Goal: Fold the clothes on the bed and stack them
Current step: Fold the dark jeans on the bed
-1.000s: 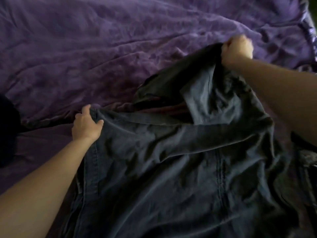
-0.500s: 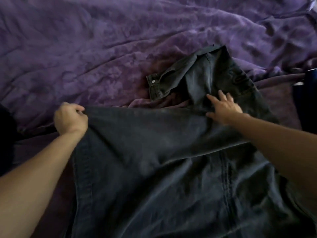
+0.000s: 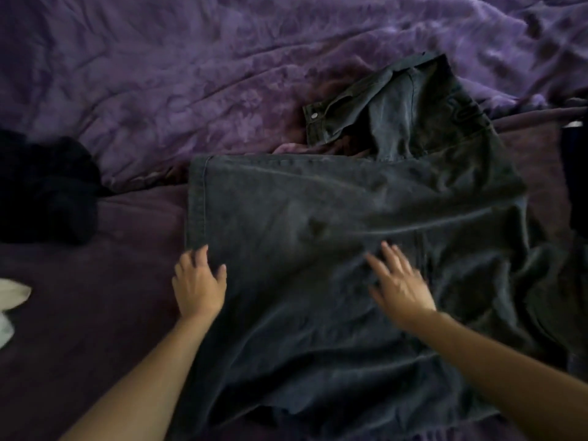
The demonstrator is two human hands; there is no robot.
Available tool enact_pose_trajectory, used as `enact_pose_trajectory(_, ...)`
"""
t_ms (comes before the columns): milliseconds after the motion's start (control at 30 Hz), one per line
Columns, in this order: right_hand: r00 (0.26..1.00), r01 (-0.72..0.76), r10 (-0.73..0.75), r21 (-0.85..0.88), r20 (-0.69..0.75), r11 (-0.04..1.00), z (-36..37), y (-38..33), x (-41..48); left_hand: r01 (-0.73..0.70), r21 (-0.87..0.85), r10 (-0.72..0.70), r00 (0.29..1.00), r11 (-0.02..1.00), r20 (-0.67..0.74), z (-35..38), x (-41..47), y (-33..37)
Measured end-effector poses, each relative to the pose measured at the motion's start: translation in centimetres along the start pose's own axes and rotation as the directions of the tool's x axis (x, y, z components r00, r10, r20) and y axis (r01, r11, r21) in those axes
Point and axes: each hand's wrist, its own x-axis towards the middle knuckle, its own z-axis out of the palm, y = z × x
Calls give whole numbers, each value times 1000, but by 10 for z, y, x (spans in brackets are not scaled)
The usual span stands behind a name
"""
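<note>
Since both hands lie flat on the jeans (image 3: pixel 318 218) at the near middle of the bed (image 3: pixel 95 313), nothing is gripped. The left hand (image 3: pixel 197 281) rests loose-fingered on the hemmed left edge, and the blurred right hand (image 3: pixel 401 281) presses with spread fingers to its right. The folded leg runs left to right beyond the fingertips. The waistband (image 3: pixel 350 103) lies far right, nearer the right hand, so the next fold likely goes that way.
</note>
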Motion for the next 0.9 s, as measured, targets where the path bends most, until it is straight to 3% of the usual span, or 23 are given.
enact_pose_trajectory(200, 917, 318, -299, -31, 266, 948, 77, -35, -129, 368, -55, -349, 912, 928, 216, 20, -150, -101)
enact_pose_trajectory(333, 909, 332, -316, -13, 272, 943, 77, -46, -163, 441, -319, -363, 890, 839, 275, 18, -188, -135)
enact_pose_trajectory(433, 901, 392, -379, -25, 211, 919, 80, -62, -183, 297, -413, -305, 951, 861, 47, 6, -183, -147)
enact_pose_trajectory(500, 899, 388, -349, -113, 265, 915, 92, -72, -194, 186, -375, -225, 972, 908, -63, -1, -172, -158)
enact_pose_trajectory(600, 956, 223, -165, -236, 244, 946, 116, -79, -201, 124, -257, -152, 984, 958, -94, -1, -157, -178)
enact_pose_trajectory(667, 986, 57, -27, -177, 165, 983, 117, -85, -205, 66, -221, -108, 977, 973, -183, -2, -160, -179)
enact_pose_trajectory(733, 991, -86, 94, -76, 97, 993, 108, -92, -207, -133, -169, 87, 962, 977, -259, 2, -176, -169)
enact_pose_trajectory(800, 977, -181, 175, 46, 123, 982, 92, -93, -207, -392, -96, 368, 909, 915, -197, 16, -204, -153)
enact_pose_trajectory(833, 969, -216, 198, 112, 149, 970, 81, -90, -206, -479, -38, 474, 875, 877, -100, 27, -220, -147)
enact_pose_trajectory(900, 956, -280, 244, 256, 166, 925, 60, -76, -199, -558, 87, 549, 829, 825, 111, 53, -242, -141)
